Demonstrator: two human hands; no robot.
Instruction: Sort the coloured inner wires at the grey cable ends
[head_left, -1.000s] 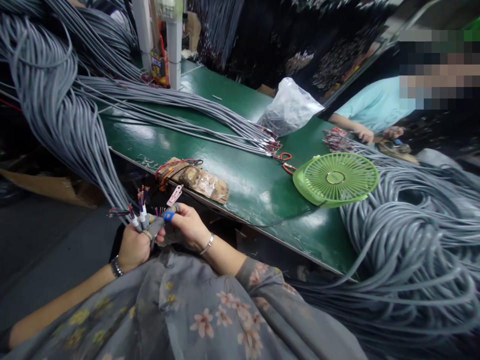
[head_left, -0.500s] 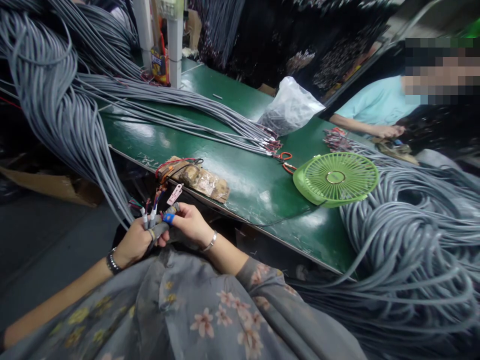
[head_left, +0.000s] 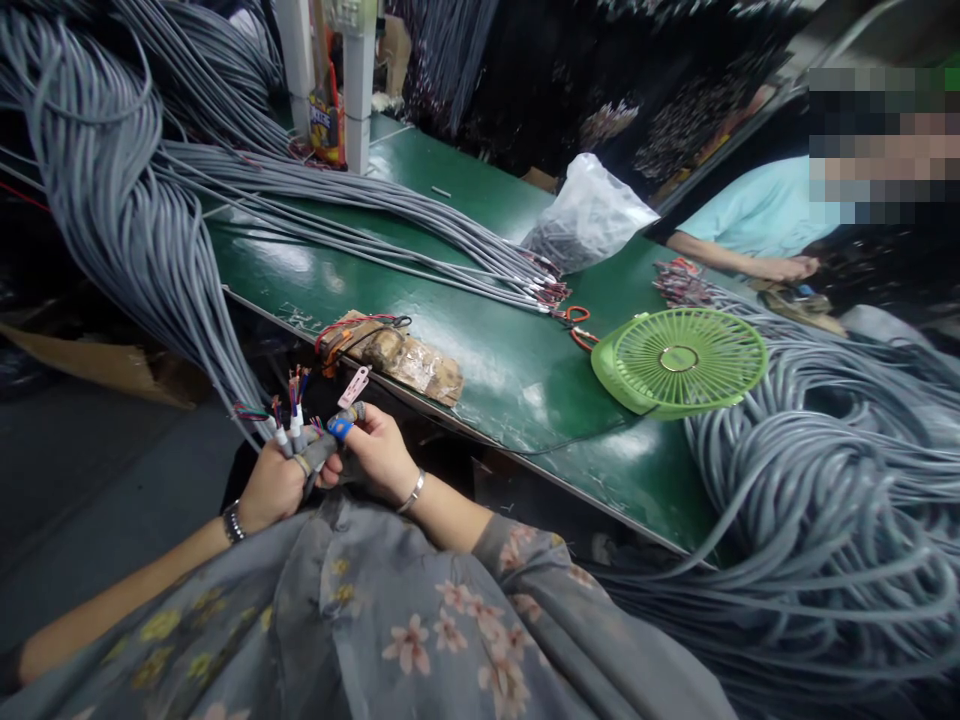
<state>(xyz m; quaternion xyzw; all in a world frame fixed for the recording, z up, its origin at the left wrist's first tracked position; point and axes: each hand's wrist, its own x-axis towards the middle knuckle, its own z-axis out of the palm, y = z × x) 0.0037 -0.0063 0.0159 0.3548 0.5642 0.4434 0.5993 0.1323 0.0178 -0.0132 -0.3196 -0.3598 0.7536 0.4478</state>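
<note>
Left hand [head_left: 271,487] is closed round gray cable ends [head_left: 298,437]; their stripped colored wires [head_left: 298,385] stick up past the fist. Right hand [head_left: 381,455] is just beside it, thumb and forefinger together near a small fan of wires between the hands; can't tell whether it grips them. Blue band [head_left: 340,429] on the right thumb. Gray wrapping shows at fingers of both hands, too small to say what it is. Pale pink clip-like piece [head_left: 353,387] angles up just above the right forefinger; contact unclear.

Both hands are over the lap, near side of the green bench [head_left: 495,350]. Hanging gray cable bundle [head_left: 180,270] comes down just behind the left hand. Brown taped block [head_left: 420,365] is on the bench, just beyond the right hand. Green fan [head_left: 679,360] and cable coil [head_left: 847,470] are well right of both hands. Co-worker's hands [head_left: 784,268] are far off, beyond the fan.
</note>
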